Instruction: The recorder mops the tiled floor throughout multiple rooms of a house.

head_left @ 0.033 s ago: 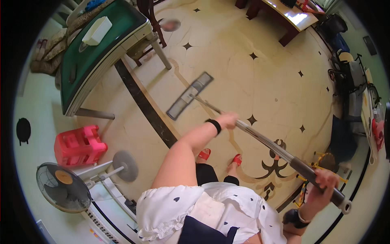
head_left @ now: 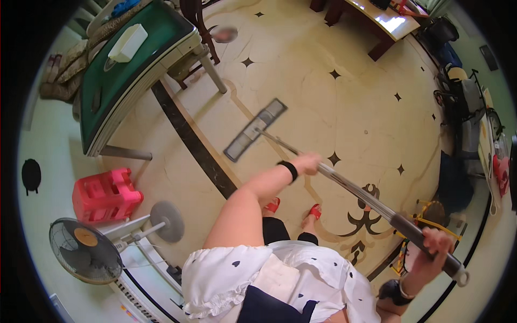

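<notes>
A flat mop [head_left: 245, 141] with a long grey rectangular head lies on the patterned tile floor ahead of me. Its metal pole runs back toward my right side and ends in a dark grip with a hanging loop. Partway down the pole, my left hand [head_left: 307, 163] is wrapped round it. My right hand [head_left: 433, 255] grips the dark upper end, close to the loop. There are black bands on both my wrists. Red sandals [head_left: 315, 211] are on my feet, below the pole.
At the left stands a green-topped table [head_left: 156, 40] carrying a white tub [head_left: 128, 43]. Pink stacked stools [head_left: 107, 195] and a standing fan [head_left: 86, 250] are nearer on that side. A wooden table [head_left: 371, 27] stands at the far right; a stroller-like frame [head_left: 460, 102] is along the right wall.
The mop head has slid slightly right and nearer to me. Both hands have shifted a little to the right with the pole, still gripping it.
</notes>
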